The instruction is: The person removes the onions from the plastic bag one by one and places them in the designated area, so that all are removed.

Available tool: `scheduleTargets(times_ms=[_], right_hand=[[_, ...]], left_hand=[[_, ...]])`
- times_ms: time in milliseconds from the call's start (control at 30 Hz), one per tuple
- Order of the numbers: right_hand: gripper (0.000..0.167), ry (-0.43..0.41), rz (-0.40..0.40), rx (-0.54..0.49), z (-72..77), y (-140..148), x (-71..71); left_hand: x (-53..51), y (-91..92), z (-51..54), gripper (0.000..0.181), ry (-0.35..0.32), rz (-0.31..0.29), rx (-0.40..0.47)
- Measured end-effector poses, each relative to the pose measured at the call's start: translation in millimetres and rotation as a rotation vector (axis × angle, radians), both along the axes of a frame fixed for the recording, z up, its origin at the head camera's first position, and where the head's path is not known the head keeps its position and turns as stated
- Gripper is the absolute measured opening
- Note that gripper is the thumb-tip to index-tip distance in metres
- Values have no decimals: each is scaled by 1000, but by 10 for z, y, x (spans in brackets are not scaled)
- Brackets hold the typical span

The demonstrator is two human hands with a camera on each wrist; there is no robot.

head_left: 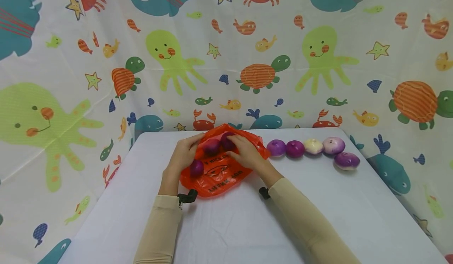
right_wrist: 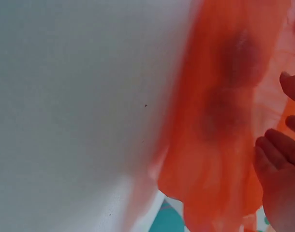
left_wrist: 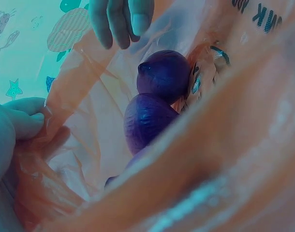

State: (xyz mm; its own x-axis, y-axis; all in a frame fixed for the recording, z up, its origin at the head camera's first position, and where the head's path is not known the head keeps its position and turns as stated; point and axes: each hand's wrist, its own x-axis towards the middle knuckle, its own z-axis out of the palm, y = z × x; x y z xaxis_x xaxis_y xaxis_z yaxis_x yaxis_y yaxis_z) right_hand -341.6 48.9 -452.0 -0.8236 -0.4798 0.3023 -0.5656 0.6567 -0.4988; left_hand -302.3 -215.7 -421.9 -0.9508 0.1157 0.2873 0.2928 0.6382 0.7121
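A red plastic bag (head_left: 221, 177) with dark printing lies on the table with its mouth spread open. Inside it are purple onions (head_left: 212, 147); two show clearly in the left wrist view, the upper onion (left_wrist: 163, 75) touching the one below. My left hand (head_left: 183, 154) pinches the bag's edge between thumb and fingers, as the left wrist view shows. Over the bag's opening is my right hand (head_left: 245, 153), its fingers (left_wrist: 119, 21) loosely extended above the onions and holding nothing. In the right wrist view, onions show dimly through the bag film (right_wrist: 225, 169).
To the right of the bag, a purple onion (head_left: 276, 148), a darker onion (head_left: 295, 149), a pale onion (head_left: 313, 147) and a white-purple onion (head_left: 334, 145) form a row. Another purple onion (head_left: 347, 161) sits in front of its right end. A sea-animal print curtain (head_left: 226, 32) hangs behind the white table (head_left: 219, 232).
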Motion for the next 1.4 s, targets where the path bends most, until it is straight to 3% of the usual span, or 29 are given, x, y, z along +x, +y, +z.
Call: scheduleTargets(times_ms=[333,800,1400], right_hand=[[70,-14,-11,92,-63,-116,-158],[82,-127,-76,193,-86,-193,-248],[84,-150,-70,235,-115,-224,-250]], left_hand=[[-1,4,-15,42,11,-8,-10],[-7,-8,-35,42,3,-2,-1],[-9,-25,-28,41,53,-14,-27]])
